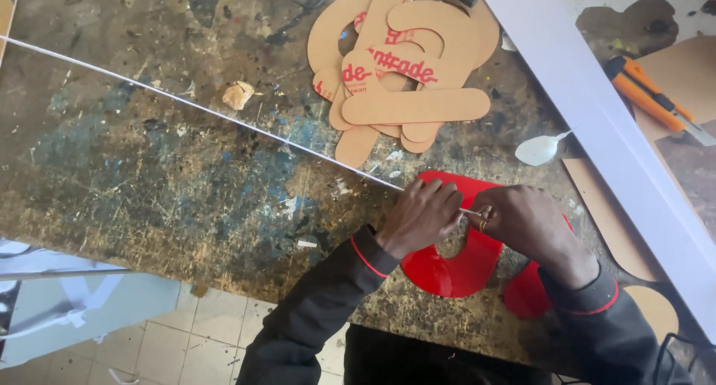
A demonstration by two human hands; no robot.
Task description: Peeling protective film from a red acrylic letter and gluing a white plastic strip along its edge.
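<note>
A long thin white strip [201,109] runs edge-on across the paint-stained workbench [149,176] from the far left down to my hands. My left hand [419,215] pinches its near end, fingers closed on it. Close beside it, my right hand [526,222] grips the same end between thumb and fingers. Under both hands lies a red curved cut-out shape [455,269], partly hidden by my wrists. Both arms wear dark sleeves with red trim.
A pile of brown paper-backed curved cut-outs [406,64] lies at the back. A wide white strip [597,109] crosses the right side diagonally. An orange utility knife [649,94] rests on brown board at the far right. A crumpled scrap [237,94] sits mid-bench.
</note>
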